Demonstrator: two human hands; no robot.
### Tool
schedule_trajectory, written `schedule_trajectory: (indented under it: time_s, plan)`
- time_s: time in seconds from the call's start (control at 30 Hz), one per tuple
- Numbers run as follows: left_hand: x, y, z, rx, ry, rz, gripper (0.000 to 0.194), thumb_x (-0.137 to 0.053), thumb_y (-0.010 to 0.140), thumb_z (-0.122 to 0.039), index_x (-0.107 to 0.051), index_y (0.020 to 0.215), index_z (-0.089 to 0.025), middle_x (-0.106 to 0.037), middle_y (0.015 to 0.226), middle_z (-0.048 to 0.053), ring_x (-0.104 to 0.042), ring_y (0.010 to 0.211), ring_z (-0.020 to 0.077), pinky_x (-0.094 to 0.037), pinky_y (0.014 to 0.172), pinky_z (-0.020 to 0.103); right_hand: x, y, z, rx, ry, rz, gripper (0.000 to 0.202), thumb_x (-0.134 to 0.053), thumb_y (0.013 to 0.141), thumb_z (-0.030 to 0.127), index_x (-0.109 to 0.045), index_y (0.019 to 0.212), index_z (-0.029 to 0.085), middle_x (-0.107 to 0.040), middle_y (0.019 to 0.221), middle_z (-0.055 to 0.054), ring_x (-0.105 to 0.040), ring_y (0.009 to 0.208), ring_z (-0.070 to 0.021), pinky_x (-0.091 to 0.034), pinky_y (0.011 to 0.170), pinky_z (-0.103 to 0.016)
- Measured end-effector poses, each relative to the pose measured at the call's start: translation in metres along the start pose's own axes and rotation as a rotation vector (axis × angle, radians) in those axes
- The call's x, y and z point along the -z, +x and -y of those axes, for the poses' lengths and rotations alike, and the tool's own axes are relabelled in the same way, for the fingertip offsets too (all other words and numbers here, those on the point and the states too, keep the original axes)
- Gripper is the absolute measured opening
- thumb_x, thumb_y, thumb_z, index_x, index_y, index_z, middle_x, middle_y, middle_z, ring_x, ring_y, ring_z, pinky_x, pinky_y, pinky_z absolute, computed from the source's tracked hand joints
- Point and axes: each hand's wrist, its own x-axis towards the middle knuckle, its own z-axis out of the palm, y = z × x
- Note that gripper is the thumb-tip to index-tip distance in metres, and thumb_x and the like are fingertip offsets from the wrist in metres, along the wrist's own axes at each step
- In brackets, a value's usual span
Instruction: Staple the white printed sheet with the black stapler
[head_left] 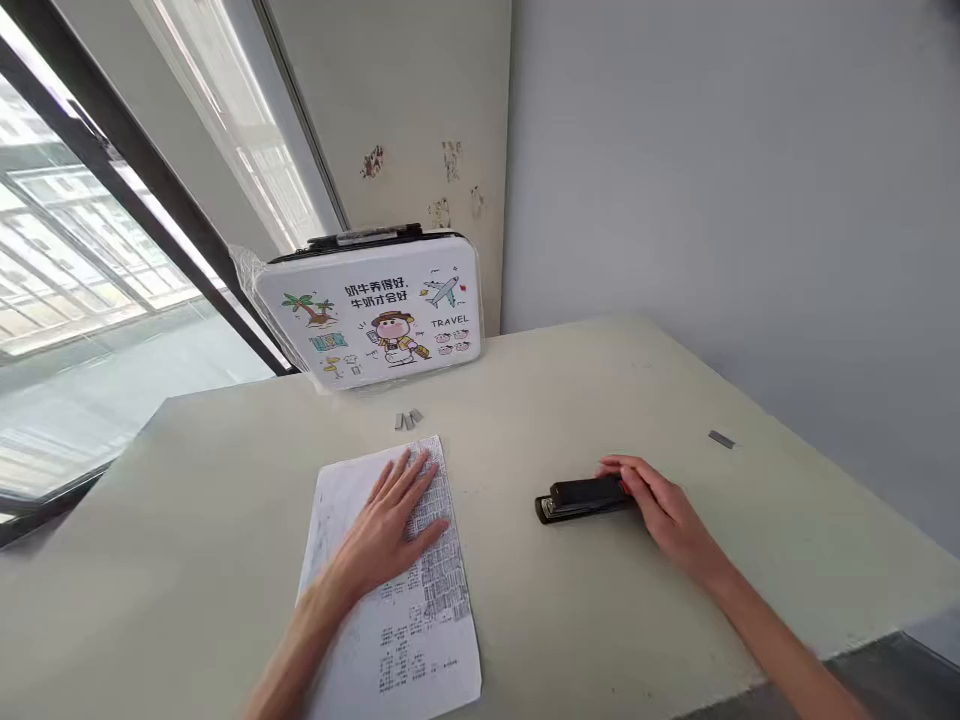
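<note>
Left hand point(390, 527) lies flat, fingers spread, on paper point(420, 665); right hand point(660, 505) grips 1 black stapler point(585, 497).

From my end of the feed I see a pale grey-green table point(570, 400) and, at right, a plain blue-grey wall point(712, 200). Brown and whitish blotches mottle the beige wall panel point(420, 100) at the far side. The far case point(375, 315) reads white to me, with black lettering, a green-and-brown palm print, a blue-grey airplane and a pink-faced cartoon in a brown hat and yellow jacket; its handle point(367, 238) is black and grey. Nearer, the white paper point(442, 670) carries dense black print. I see a black stapler point(585, 495) with a red spot, silver-grey staple strips point(409, 419), and a dark window frame point(169, 205) at left.
</note>
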Motion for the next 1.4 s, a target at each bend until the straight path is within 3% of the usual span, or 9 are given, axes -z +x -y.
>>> schedule_trajectory:
  time_s: [0.1, 0.23, 0.43, 0.7, 1.0, 1.1, 1.2, 1.3, 1.4]
  plan:
    - [0.005, 0.005, -0.013, -0.042, -0.061, -0.043, 0.059, -0.058, 0.105, -0.04, -0.039, 0.16, -0.028, -0.042, 0.166, 0.008, -0.024, 0.158, 0.0359, -0.029, 0.126, 0.063, -0.001, 0.0, 0.001, 0.016, -0.003, -0.016, 0.047, -0.034, 0.107, 0.061, -0.063, 0.125, 0.029, -0.075, 0.127, -0.006, -0.069, 0.115, -0.0259, -0.052, 0.102, -0.039]
    - [0.007, 0.026, -0.048, -0.116, -0.197, -0.078, 0.039, -0.057, 0.105, -0.03, -0.055, 0.143, -0.028, -0.062, 0.147, 0.006, -0.04, 0.152, 0.0315, -0.042, 0.12, 0.056, -0.001, 0.002, 0.0, 0.05, -0.035, -0.015, 0.046, -0.032, 0.107, 0.06, -0.062, 0.127, 0.03, -0.075, 0.126, -0.006, -0.07, 0.115, -0.0256, -0.053, 0.103, -0.04]
    - [-0.014, 0.066, -0.098, -0.163, -0.29, -0.109, 0.032, -0.069, 0.098, -0.027, -0.062, 0.13, -0.025, -0.072, 0.128, 0.007, -0.056, 0.137, 0.0305, -0.052, 0.11, 0.051, -0.003, 0.002, -0.001, 0.041, -0.02, 0.0, 0.047, -0.031, 0.108, 0.059, -0.06, 0.132, 0.031, -0.074, 0.129, -0.005, -0.07, 0.112, -0.0246, -0.05, 0.106, -0.041]
    - [-0.035, 0.088, -0.112, -0.163, -0.275, -0.158, 0.014, -0.076, 0.094, -0.026, -0.07, 0.105, -0.022, -0.076, 0.111, 0.005, -0.065, 0.119, 0.0276, -0.054, 0.098, 0.046, -0.003, 0.0, 0.002, 0.023, -0.04, -0.015, 0.049, -0.036, 0.106, 0.063, -0.065, 0.126, 0.028, -0.074, 0.128, -0.007, -0.069, 0.114, -0.0267, -0.053, 0.099, -0.039]
    - [-0.014, 0.058, -0.087, -0.146, -0.244, -0.15, 0.009, -0.072, 0.098, -0.03, -0.07, 0.105, -0.024, -0.075, 0.114, 0.005, -0.066, 0.116, 0.0265, -0.054, 0.097, 0.044, -0.002, -0.002, 0.001, 0.036, -0.098, 0.005, 0.05, -0.037, 0.106, 0.062, -0.065, 0.129, 0.029, -0.072, 0.131, -0.006, -0.07, 0.108, -0.0257, -0.055, 0.095, -0.038]
    - [-0.004, 0.049, -0.071, -0.149, -0.239, -0.131, 0.018, -0.07, 0.099, -0.036, -0.07, 0.113, -0.026, -0.074, 0.117, 0.005, -0.065, 0.118, 0.0269, -0.053, 0.099, 0.044, -0.003, -0.003, 0.003, 0.03, -0.105, -0.002, 0.05, -0.037, 0.106, 0.064, -0.066, 0.128, 0.029, -0.073, 0.129, -0.005, -0.07, 0.103, -0.0251, -0.055, 0.092, -0.038]
    - [0.004, 0.051, -0.039, -0.033, -0.175, -0.178, 0.027, -0.061, 0.103, -0.044, -0.067, 0.122, -0.026, -0.074, 0.118, 0.007, -0.066, 0.115, 0.0267, -0.051, 0.102, 0.044, -0.003, -0.002, 0.004, 0.022, -0.093, -0.006, 0.051, -0.037, 0.105, 0.065, -0.066, 0.127, 0.029, -0.074, 0.127, -0.006, -0.07, 0.102, -0.0249, -0.055, 0.091, -0.038]
    - [0.008, 0.06, 0.009, 0.271, -0.01, -0.212, 0.029, -0.05, 0.106, -0.042, -0.067, 0.121, -0.024, -0.071, 0.121, 0.008, -0.063, 0.118, 0.0273, -0.049, 0.106, 0.044, -0.003, -0.002, 0.003, 0.005, -0.087, -0.007, 0.051, -0.038, 0.105, 0.065, -0.067, 0.127, 0.03, -0.074, 0.127, -0.006, -0.069, 0.105, -0.0255, -0.054, 0.094, -0.038]
    - [0.012, 0.07, 0.053, 0.427, 0.048, -0.21, 0.043, -0.051, 0.1, -0.038, -0.062, 0.136, -0.017, -0.063, 0.126, 0.017, -0.057, 0.122, 0.0364, -0.048, 0.103, 0.054, -0.003, -0.002, 0.001, -0.001, -0.082, -0.002, 0.051, -0.037, 0.105, 0.065, -0.067, 0.127, 0.03, -0.073, 0.13, -0.006, -0.068, 0.108, -0.0265, -0.053, 0.096, -0.04]
